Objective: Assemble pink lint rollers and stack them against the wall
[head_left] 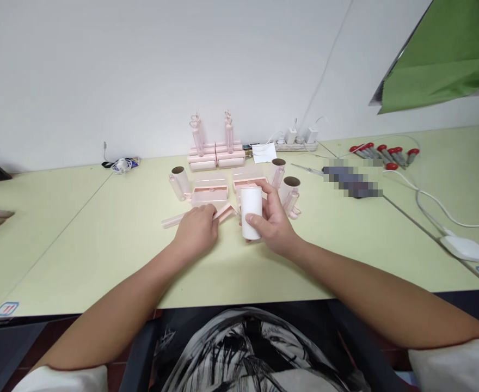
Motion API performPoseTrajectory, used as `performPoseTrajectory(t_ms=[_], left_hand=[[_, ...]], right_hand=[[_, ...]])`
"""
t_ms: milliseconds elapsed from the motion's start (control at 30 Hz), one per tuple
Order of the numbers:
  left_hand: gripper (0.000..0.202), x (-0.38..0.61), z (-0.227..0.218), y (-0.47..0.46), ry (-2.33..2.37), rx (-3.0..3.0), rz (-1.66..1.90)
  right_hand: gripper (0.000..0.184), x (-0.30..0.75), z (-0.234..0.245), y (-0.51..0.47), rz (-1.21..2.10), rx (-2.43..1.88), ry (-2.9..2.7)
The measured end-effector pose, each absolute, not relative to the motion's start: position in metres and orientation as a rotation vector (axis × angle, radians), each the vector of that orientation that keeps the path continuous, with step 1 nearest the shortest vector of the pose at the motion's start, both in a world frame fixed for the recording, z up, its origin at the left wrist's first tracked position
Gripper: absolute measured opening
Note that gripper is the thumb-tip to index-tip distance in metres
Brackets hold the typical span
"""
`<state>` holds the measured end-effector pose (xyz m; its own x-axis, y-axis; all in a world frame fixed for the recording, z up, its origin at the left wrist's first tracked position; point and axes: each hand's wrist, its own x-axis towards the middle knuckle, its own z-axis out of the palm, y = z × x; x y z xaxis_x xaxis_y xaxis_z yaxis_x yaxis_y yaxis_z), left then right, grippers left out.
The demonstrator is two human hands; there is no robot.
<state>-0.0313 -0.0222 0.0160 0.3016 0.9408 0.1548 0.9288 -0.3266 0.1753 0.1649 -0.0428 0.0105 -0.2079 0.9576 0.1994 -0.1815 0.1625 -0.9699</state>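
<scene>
My right hand [276, 226] is wrapped round a white paper-covered roll [251, 213], held upright with the thumb across its front. My left hand [197, 227] is closed on a pale pink plastic case [225, 213], whose hollow end shows to the right of the fingers. A pink strip [172, 220] sticks out on the hand's left side; whether it belongs to that case is hidden. Just beyond the hands lie an opened pink case [209, 194] and another pink case [245, 182], partly hidden by my right hand.
Rolls with brown cores stand beyond, one roll [179, 182] left and two right, with pink handles leaning on them. Stacked pink cases [202, 161] bear upright handles near the wall. A power strip [296, 147], red-capped markers [382, 152] and a white cable [443, 220] lie rightward.
</scene>
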Motion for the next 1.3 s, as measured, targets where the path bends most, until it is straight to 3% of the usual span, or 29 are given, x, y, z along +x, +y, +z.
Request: performPoseTrajectory(t_ms=[200,433,833,1300], left_hand=[[0.030,-0.031,0.026,-0.027,1.504,1.942,0.661],[0.015,-0.017,0.018,-0.027,1.338,1.463,0.949],[0.025,0.001,0.014,-0.029,1.376,1.473,1.015],[0.027,0.020,0.024,-0.021,1.346,1.477,1.054]], right_hand=[[0.071,0.164,0.013,-0.044,1.431,-0.868,-1.242],[0.060,0.153,0.009,-0.041,1.607,-0.971,-0.929],[0.071,0.138,0.006,-0.050,1.575,-0.947,-0.953],[0.066,0.146,0.006,-0.040,1.436,-0.915,-0.965]])
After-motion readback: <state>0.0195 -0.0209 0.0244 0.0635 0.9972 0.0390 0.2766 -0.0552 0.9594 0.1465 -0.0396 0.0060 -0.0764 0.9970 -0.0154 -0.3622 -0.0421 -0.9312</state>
